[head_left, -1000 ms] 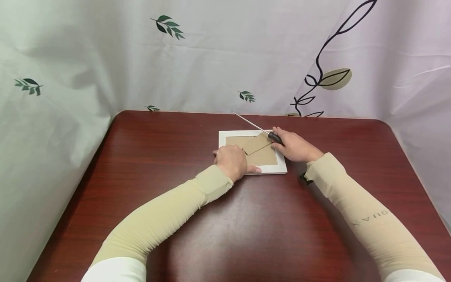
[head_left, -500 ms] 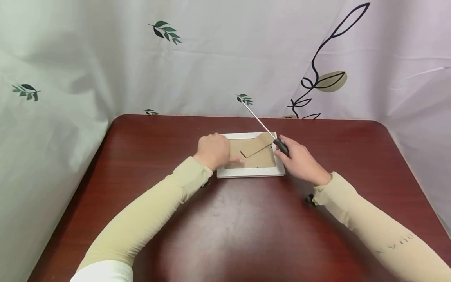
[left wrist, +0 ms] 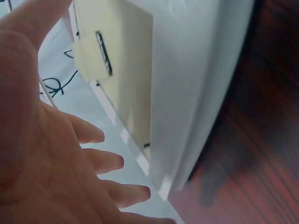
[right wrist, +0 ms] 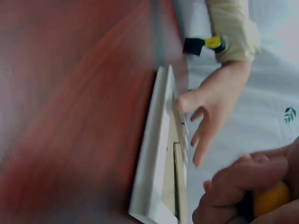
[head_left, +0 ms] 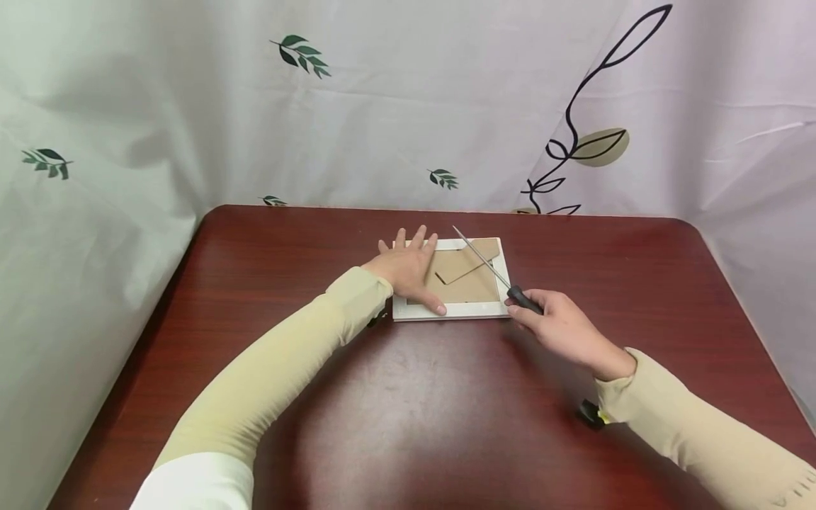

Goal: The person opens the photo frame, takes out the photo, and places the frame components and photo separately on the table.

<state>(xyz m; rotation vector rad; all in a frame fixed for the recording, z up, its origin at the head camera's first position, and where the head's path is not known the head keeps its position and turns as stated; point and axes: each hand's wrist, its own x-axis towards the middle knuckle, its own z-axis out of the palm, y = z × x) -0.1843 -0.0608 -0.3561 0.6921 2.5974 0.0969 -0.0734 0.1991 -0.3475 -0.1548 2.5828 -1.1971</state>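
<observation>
A white picture frame (head_left: 474, 310) lies face down on the table, its brown backing board (head_left: 478, 289) and fold-out stand (head_left: 460, 268) showing. Over the frame's left part my left hand (head_left: 405, 272) is spread, fingers straight. The left wrist view has this hand (left wrist: 60, 154) beside the white border, with a gap to it. My right hand (head_left: 564, 329) grips the black handle of a screwdriver (head_left: 524, 299). Its metal shaft points up and left across the frame's right side. The handle's yellow end (right wrist: 272, 199) shows in the right wrist view.
The dark red wooden table (head_left: 357, 425) reaches back to a white curtain (head_left: 382, 106) with leaf prints. Small black wrist-worn devices show below both sleeves, the right device (head_left: 591, 414) being the plainer one.
My left hand first moved left along the frame, then its fingers spread out over it. My right hand has drawn back toward me and right with the screwdriver, and the screwdriver's tip has lowered.
</observation>
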